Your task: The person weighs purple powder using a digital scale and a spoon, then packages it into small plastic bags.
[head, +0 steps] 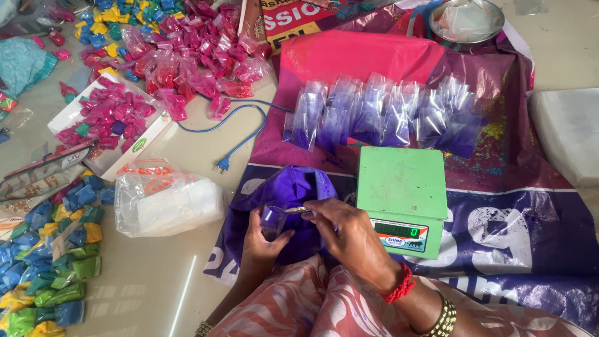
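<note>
At 6 o'clock, over the purple powder bag [284,193], left hand [265,240] grips a small clear pouch [272,219]; right hand [349,234] pinches a spoon [298,210] at pouch mouth. Green scale [402,187] at 3 o'clock; filled purple pouches [380,115] at 12.

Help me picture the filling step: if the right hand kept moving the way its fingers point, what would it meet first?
Probably the small clear pouch held by the left hand; the right hand points leftward at its mouth.
</note>
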